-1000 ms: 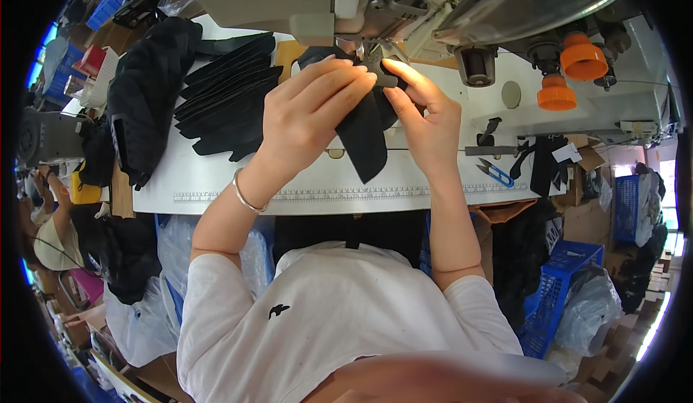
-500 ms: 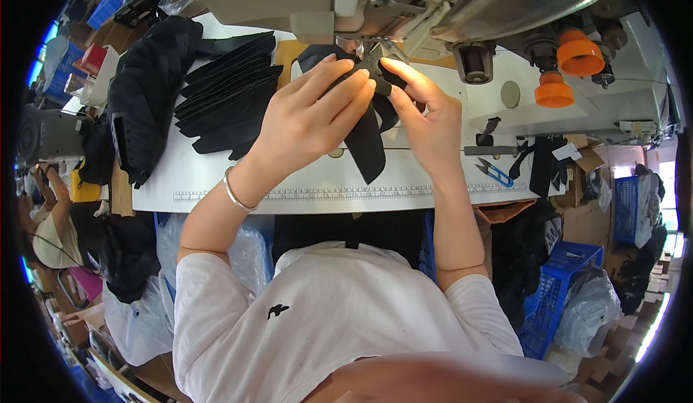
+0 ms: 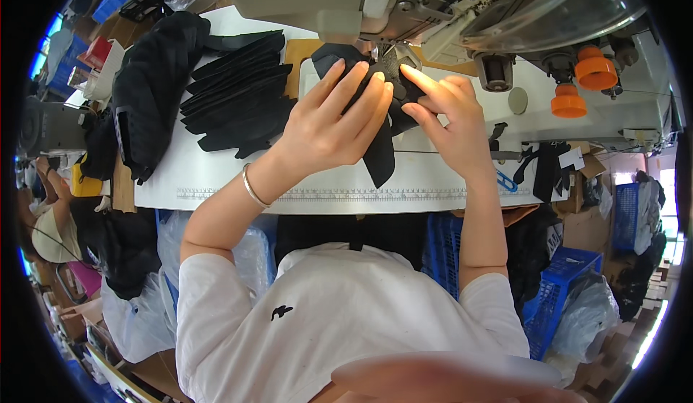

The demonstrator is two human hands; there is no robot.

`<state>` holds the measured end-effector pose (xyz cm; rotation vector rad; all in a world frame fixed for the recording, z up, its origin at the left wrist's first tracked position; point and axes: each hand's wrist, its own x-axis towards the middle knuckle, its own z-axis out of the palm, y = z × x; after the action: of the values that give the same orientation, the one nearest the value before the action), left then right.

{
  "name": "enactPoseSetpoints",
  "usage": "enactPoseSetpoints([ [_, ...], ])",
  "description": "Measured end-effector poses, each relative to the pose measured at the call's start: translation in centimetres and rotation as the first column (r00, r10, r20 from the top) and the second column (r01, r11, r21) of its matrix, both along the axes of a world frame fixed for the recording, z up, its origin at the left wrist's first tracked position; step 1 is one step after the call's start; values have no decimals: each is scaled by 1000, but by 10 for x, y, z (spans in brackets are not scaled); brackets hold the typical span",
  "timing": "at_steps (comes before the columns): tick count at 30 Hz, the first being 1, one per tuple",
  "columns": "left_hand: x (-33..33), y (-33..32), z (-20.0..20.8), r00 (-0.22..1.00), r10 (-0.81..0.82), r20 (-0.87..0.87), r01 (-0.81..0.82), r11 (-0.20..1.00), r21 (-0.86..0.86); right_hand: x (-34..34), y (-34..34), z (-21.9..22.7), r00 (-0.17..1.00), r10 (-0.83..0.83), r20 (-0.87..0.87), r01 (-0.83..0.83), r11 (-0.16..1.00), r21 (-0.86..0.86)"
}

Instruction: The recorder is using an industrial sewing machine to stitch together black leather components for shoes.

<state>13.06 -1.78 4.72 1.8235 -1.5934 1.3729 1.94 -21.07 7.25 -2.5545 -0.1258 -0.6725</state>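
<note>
Black fabric pieces (image 3: 380, 161) lie under the needle area of a sewing machine (image 3: 296, 2), one strip hanging toward me. My left hand (image 3: 336, 118) rests on them with fingers stretched out and tips on the cloth; its thumb is hidden. At the right edge of the cloth, my right hand (image 3: 453, 120) has index finger and thumb around a dark fold, its other fingers curled. The lit presser foot (image 3: 385, 53) stands between the two hands' fingertips. A fanned stack of black cut pieces (image 3: 238, 100) lies left of my left hand.
A black garment bundle (image 3: 155, 92) sits at the table's left end. Blue thread snips (image 3: 507, 180) lie beside my right forearm. Orange thread-tension knobs (image 3: 596, 68) hang upper right. Blue crates (image 3: 556, 287) stand below, right. Another person's arm (image 3: 54, 186) shows far left.
The view has shifted a little. My right fingers have drawn away from my left ones, exposing more of the presser foot. My left fingers are straighter and spread over the cloth.
</note>
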Motion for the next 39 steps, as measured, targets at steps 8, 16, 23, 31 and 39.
enactPoseSetpoints([
  [8, 2, 0, 2, 1000, -2, 5, 2, 1000, 25, -1, 3, -1, 999, 8, -42, -2, 990, 139],
  [16, 9, 4, 6, 999, -40, -4, 40, 998, 48, -1, 8, -2, 998, -22, -58, 32, 982, 186],
  [23, 22, 5, 7, 994, -104, 19, 103, 993, 52, -1, 17, -9, 994, -55, -93, 78, 958, 276],
  [31, 30, 10, 14, 986, -156, -51, 160, 983, 90, 0, 35, -20, 990, -140, -12, 133, 913, 386],
  [39, 37, 11, 12, 973, -223, -61, 225, 973, 42, 1, 47, -26, 982, -188, -9, 170, 869, 465],
])
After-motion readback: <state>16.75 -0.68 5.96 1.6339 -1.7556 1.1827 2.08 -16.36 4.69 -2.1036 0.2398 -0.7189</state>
